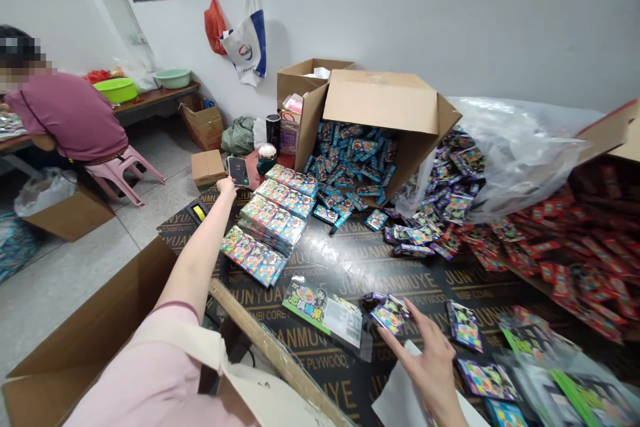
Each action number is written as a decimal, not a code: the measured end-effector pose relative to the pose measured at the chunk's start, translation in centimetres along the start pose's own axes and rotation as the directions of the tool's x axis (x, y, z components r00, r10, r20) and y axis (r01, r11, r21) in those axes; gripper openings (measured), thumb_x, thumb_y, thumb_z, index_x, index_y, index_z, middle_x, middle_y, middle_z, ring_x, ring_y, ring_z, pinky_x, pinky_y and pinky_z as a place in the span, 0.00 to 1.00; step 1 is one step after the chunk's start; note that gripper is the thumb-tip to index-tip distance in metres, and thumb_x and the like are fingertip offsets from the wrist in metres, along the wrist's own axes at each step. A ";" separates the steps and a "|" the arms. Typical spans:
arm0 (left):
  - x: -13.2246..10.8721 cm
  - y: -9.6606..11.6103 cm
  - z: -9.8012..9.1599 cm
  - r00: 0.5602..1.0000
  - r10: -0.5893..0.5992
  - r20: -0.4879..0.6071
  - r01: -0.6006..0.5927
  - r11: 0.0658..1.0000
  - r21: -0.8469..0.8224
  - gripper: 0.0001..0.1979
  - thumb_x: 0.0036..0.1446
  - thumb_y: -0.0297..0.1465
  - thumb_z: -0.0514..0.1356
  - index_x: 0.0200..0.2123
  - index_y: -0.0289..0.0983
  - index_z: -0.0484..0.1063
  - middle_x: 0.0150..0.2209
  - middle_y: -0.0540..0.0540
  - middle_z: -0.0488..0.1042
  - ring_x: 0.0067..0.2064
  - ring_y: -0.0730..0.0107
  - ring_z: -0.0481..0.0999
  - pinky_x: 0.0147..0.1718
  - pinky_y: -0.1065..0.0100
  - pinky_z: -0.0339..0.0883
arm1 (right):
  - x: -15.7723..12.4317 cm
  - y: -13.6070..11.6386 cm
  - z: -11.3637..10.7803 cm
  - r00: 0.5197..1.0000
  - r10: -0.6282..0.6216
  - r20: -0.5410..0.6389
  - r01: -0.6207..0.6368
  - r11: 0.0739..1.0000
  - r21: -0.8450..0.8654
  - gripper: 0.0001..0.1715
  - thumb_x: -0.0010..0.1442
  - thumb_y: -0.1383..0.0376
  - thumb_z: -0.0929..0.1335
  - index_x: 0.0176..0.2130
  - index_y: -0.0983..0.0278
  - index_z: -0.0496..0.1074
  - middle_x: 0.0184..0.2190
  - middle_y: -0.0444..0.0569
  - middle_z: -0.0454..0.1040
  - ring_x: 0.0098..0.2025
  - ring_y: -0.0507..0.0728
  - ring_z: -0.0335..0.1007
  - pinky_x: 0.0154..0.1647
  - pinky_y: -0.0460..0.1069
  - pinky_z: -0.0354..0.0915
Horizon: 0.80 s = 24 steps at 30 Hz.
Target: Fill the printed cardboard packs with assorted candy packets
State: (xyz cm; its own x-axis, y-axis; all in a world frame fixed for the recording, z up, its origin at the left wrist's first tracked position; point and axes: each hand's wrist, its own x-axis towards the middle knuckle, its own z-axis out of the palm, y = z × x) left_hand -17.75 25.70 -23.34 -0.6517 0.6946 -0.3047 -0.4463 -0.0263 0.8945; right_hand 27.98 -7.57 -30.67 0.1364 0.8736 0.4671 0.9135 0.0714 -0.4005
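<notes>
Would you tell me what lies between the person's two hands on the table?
Head view: stacked rows of colourful flat packets and a clear plastic bag with green card, between left hand and right hand.

The phone point(239, 171) at the left hand point(227, 187) has a smooth, glossy dark face. Just ahead of the right hand point(431, 363) lie packets point(387, 317) of shiny printed plastic on a dark, slick, reflecting plywood board point(350, 260). Beyond both hands stand a matt brown cardboard box point(385, 100) and a crinkled clear plastic bag point(515, 147).
</notes>
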 end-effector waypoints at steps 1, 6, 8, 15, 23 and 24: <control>-0.4 0.9 -0.5 1.000 0.015 0.001 -0.015 1.000 -0.010 0.12 0.62 0.34 0.59 0.45 0.32 0.70 0.41 0.43 0.72 0.40 0.66 0.74 0.39 0.60 0.73 | -0.2 -0.1 0.4 1.000 -0.012 -0.011 0.012 1.000 -0.009 0.43 0.54 0.36 0.61 0.56 0.62 0.65 0.45 0.56 0.75 0.47 0.66 0.71 0.49 0.59 0.59; -4.8 4.9 -4.7 0.981 0.123 0.149 -0.110 0.989 -0.094 0.08 0.55 0.28 0.63 0.26 0.31 0.70 0.23 0.50 0.71 0.27 0.74 0.72 0.35 0.66 0.72 | -1.0 -0.3 1.8 0.997 -0.076 -0.035 0.073 0.994 -0.077 0.40 0.55 0.37 0.60 0.52 0.62 0.70 0.44 0.58 0.73 0.46 0.67 0.70 0.49 0.61 0.57; -8.0 5.4 -6.7 0.957 0.141 0.252 -0.116 0.987 -0.111 0.08 0.51 0.29 0.66 0.25 0.31 0.71 0.25 0.49 0.73 0.28 0.73 0.73 0.36 0.65 0.73 | -0.8 -0.9 1.6 0.997 -0.058 -0.041 0.055 0.996 -0.069 0.40 0.54 0.37 0.62 0.51 0.62 0.72 0.47 0.61 0.70 0.49 0.70 0.67 0.51 0.65 0.54; -22.6 1.5 -9.6 0.740 -0.093 0.666 0.110 0.994 0.017 0.15 0.42 0.35 0.72 0.31 0.31 0.77 0.30 0.44 0.78 0.30 0.69 0.76 0.31 0.70 0.73 | 2.7 -10.3 -0.4 0.943 0.219 0.250 -0.329 0.515 0.792 0.35 0.58 0.41 0.63 0.57 0.56 0.65 0.56 0.55 0.68 0.57 0.63 0.65 0.59 0.61 0.58; -34.1 -6.5 -10.9 0.375 -0.573 0.729 0.442 0.801 0.402 0.11 0.44 0.32 0.71 0.30 0.32 0.78 0.28 0.47 0.78 0.27 0.73 0.74 0.27 0.74 0.68 | 5.8 -13.0 -2.5 0.791 0.285 0.541 -0.313 -0.571 0.759 0.33 0.56 0.40 0.64 0.51 0.57 0.67 0.40 0.48 0.79 0.44 0.61 0.76 0.42 0.58 0.72; -34.8 -7.0 -11.1 0.337 -0.608 0.719 0.523 0.756 0.394 0.11 0.45 0.32 0.70 0.32 0.33 0.78 0.30 0.47 0.79 0.29 0.72 0.75 0.29 0.73 0.69 | 5.5 -12.6 -2.8 0.779 0.282 0.560 -0.313 -0.600 0.736 0.31 0.57 0.40 0.64 0.50 0.58 0.67 0.40 0.49 0.79 0.43 0.61 0.77 0.41 0.58 0.73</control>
State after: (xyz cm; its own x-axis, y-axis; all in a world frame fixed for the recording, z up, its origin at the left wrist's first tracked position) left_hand 1.27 -6.28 -22.58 0.4926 0.7668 -0.4114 -0.4369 0.6268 0.6452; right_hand 18.27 -5.05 -20.86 0.1489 0.9703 -0.1907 -0.8730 0.0385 -0.4862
